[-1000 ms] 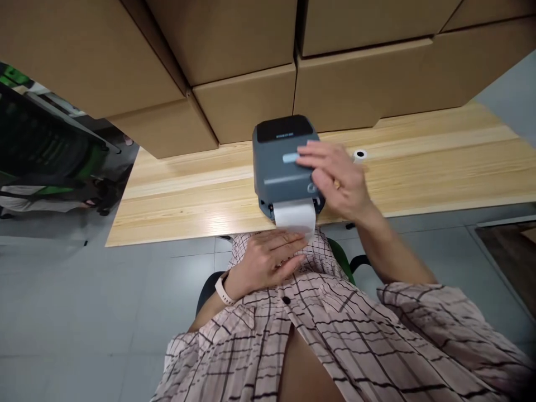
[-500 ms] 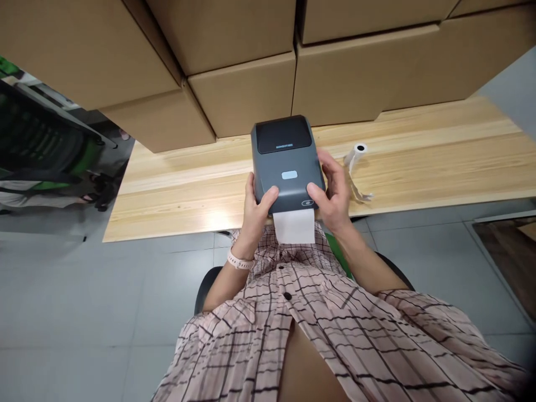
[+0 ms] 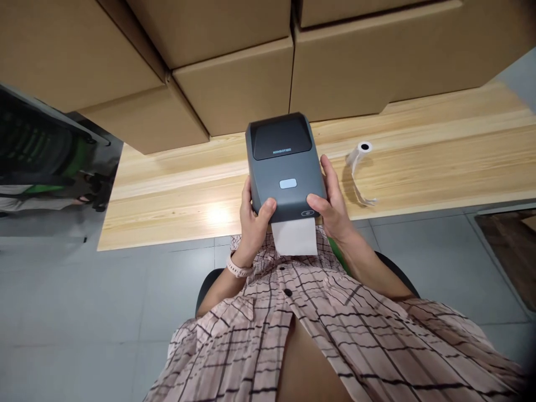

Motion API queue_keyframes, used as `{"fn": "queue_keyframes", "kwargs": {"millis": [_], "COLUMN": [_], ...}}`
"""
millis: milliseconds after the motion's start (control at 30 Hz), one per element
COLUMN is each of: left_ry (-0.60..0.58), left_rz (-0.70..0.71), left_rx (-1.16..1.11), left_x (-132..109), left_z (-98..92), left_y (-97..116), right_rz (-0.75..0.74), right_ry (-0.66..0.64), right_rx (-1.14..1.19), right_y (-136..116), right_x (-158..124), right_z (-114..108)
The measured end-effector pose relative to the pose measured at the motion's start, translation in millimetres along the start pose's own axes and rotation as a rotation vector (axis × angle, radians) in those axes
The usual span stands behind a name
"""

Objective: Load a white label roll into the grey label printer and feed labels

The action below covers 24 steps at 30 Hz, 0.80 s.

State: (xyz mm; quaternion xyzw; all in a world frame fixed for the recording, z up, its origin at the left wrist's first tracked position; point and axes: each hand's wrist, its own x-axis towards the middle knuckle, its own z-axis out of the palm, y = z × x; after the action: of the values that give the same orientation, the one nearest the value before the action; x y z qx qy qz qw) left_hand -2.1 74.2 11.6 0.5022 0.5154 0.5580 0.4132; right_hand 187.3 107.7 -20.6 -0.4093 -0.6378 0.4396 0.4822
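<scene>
A grey label printer (image 3: 285,164) sits at the near edge of a light wooden table (image 3: 439,162). A strip of white paper (image 3: 295,235) hangs out of its front slot. My left hand (image 3: 253,218) grips the printer's left front corner, thumb on top. My right hand (image 3: 330,198) grips the right side, thumb by a small button on the front edge. Both hands are closed round the printer body.
A small white paper roll (image 3: 362,149) with a loose tail lies on the table to the right. Stacked cardboard boxes (image 3: 234,84) stand along the back of the table. A green-and-black chair (image 3: 37,151) is at far left. Grey tiled floor lies below.
My right hand came off the printer's top and my left hand let go of the paper strip; both now hold the printer's sides. The printer has shifted slightly toward me.
</scene>
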Motion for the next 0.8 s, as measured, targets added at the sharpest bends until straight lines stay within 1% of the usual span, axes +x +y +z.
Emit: {"fn": "queue_keyframes", "kwargs": {"millis": [67,100,167,233,267,333,367,400,467,500,567,667,700,733,800], "left_ry": [0.003,0.029,0.142,0.263,0.221,0.052,-0.030,-0.086,-0.122,-0.129,-0.163,-0.204,-0.190,-0.152,-0.001], "left_rz": [0.013,0.016,0.007,-0.043,-0.110,-0.278,-0.358,-0.420,-0.478,-0.484,-0.475,-0.437,-0.411,-0.375,-0.281], "left_rx": [0.003,0.009,0.040,0.076,0.070,0.010,-0.050,-0.122,-0.264,-0.307,-0.313,-0.200,-0.156,-0.115,-0.044], "left_x": [-6.2,-13.4,-35.4,-60.6,-71.2,-83.7,-85.1,-83.9,-77.1,-73.5,-68.7,-68.9,-69.7,-70.1,-68.3], "left_z": [-5.1,-7.7,-11.6,-12.3,-11.4,-7.4,-4.8,-2.3,1.5,2.4,1.6,-5.6,-9.4,-13.7,-22.9], "left_y": [-2.9,-4.3,-6.2,-6.6,-6.1,-3.7,-2.1,-0.3,3.6,5.5,8.4,7.4,5.6,3.5,-0.9], "right_rz": [-0.023,-0.037,-0.066,-0.088,-0.096,-0.110,-0.117,-0.126,-0.156,-0.181,-0.257,-0.402,-0.442,-0.470,-0.486], "right_ry": [-0.013,-0.004,0.034,0.067,0.077,0.092,0.097,0.099,0.094,0.097,0.127,0.166,0.152,0.122,0.052], "right_rx": [-0.022,-0.030,-0.049,-0.058,-0.052,-0.024,-0.012,-0.006,-0.013,-0.029,-0.128,-0.444,-0.542,-0.614,-0.678], "right_y": [0.7,0.6,-0.6,-1.7,-1.8,-0.6,0.5,1.6,1.9,0.2,-7.7,-27.8,-34.9,-41.2,-51.4], "right_x": [1.0,1.2,1.2,0.8,0.7,0.9,1.1,1.4,1.8,1.9,1.7,1.7,2.3,3.4,7.6], "right_z": [-2.7,-3.4,-2.9,-0.5,1.0,3.5,4.4,5.0,5.1,4.5,1.9,-4.0,-5.8,-7.2,-8.5]}}
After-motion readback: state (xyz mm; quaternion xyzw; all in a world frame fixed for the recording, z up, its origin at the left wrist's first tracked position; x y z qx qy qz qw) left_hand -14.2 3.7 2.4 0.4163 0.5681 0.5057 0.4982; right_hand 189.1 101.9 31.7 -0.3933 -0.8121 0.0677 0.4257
